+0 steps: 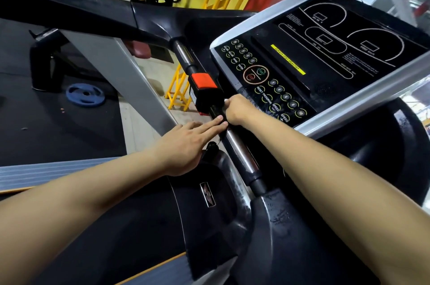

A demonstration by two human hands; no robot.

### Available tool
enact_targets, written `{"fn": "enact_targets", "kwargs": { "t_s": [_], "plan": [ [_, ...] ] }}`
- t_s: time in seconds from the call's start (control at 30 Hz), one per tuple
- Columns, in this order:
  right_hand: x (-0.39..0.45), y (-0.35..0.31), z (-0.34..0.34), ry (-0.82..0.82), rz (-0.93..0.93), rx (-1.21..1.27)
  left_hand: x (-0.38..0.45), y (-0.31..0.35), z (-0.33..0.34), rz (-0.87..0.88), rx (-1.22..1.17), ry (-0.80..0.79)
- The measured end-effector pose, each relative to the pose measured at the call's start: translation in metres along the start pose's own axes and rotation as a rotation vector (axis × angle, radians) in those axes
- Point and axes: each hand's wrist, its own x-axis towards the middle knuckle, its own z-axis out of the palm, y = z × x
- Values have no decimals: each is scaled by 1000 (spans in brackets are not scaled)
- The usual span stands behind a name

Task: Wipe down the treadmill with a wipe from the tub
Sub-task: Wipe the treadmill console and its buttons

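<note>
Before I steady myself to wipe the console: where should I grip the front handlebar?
Grip the bare chrome section of the handlebar, wrapping from above. It's a round bar, free between the right hand near the red-topped block and the black end collar.

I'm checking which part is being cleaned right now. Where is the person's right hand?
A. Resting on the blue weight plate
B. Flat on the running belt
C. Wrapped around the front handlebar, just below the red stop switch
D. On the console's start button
C: the right hand curls around the handlebar just below the red stop switch, while the left hand's straight fingers touch the same bar.
</note>
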Motion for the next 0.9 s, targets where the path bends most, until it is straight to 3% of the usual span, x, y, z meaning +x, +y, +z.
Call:
{"fn": "enact_targets", "kwargs": {
  "t_s": [0.23,0.47,0.5,0.63,0.73,0.9],
  "plan": [
    [-68,71,8,-97,54,-26,4,4,0,15,2,33],
    [-142,107,-14,-300,34,-139,4,0,2,1,-8,35],
    [-143,103,-20,-265,28,-133,4,-3,3,5,-11,28],
    [-130,56,-28,123,-128,69,2,-14,0,5,18,10],
    [-121,28,1,93,-354,-68,-3,-16,-5,-27,-6,5],
    [-138,33,15,25,-451,-432,-17,-28,1,-47,-47,30]
  ]
}}
